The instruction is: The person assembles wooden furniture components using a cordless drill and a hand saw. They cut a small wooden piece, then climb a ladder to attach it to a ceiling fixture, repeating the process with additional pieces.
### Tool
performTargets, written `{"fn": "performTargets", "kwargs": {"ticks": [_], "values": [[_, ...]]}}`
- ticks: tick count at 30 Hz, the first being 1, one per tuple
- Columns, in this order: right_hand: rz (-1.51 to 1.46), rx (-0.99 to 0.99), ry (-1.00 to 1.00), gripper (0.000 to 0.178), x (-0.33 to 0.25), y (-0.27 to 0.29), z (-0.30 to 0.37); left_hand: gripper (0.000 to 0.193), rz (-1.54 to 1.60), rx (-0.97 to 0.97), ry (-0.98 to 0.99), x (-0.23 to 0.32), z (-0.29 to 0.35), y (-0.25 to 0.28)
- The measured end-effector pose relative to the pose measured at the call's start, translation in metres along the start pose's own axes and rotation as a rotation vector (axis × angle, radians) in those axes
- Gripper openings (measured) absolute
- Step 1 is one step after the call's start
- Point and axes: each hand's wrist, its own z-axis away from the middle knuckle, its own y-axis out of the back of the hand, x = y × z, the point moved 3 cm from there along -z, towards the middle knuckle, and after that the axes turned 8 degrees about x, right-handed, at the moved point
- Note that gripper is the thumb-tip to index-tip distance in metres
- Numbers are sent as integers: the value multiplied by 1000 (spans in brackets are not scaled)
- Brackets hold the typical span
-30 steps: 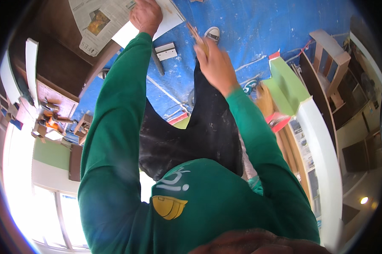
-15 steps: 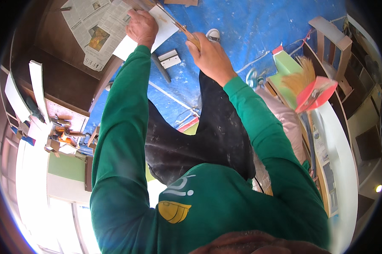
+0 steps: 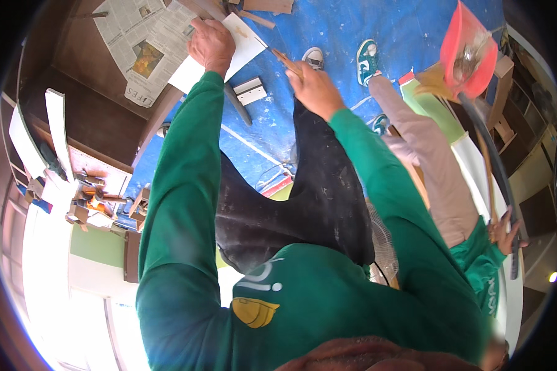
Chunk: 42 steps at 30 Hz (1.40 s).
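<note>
My left hand (image 3: pixel 211 47) presses down on a white board (image 3: pixel 244 46), fingers curled at its edge beside a newspaper sheet (image 3: pixel 143 54). My right hand (image 3: pixel 317 91) grips a wooden-handled tool (image 3: pixel 286 62) just right of the board. A thin part of the tool points toward the board's right corner; its full shape is hard to make out edge-on. The newspaper lies over a brown cabinet panel (image 3: pixel 90 117). A thin strip of wood (image 3: pixel 257 20) lies past the board's far edge.
A blue floor sheet (image 3: pixel 328 25) spreads ahead, with a white, holed block (image 3: pixel 249 91) and dark bar (image 3: pixel 237 105). At right, another person's hand (image 3: pixel 504 234) is by the handles of a red dustpan (image 3: pixel 470 52) and a broom (image 3: pixel 431 82). Tools (image 3: pixel 96 198) cluster at left.
My right hand has moved right and slightly down, apart from the board. A thin wood strip now shows past the board. At right, the other person and the red dustpan have shifted.
</note>
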Motion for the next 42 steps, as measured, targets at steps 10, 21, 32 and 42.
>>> {"fn": "performTargets", "kwargs": {"ticks": [10, 21, 32, 42], "values": [[-77, 124, -89, 46, -33, 207, 188, 21, -288, 355, -337, -58, -1, -41], [91, -237, 780, 68, -247, 190, 271, 33, -18, 182, 168, -241, 161, 296], [391, -96, 1810, 70, -504, -164, 260, 120, 670, 206, 1395, -589, 580, 436], [835, -122, 1487, 67, -634, -323, 171, 98, 1457, -21, 1854, -516, 754, 344]]}}
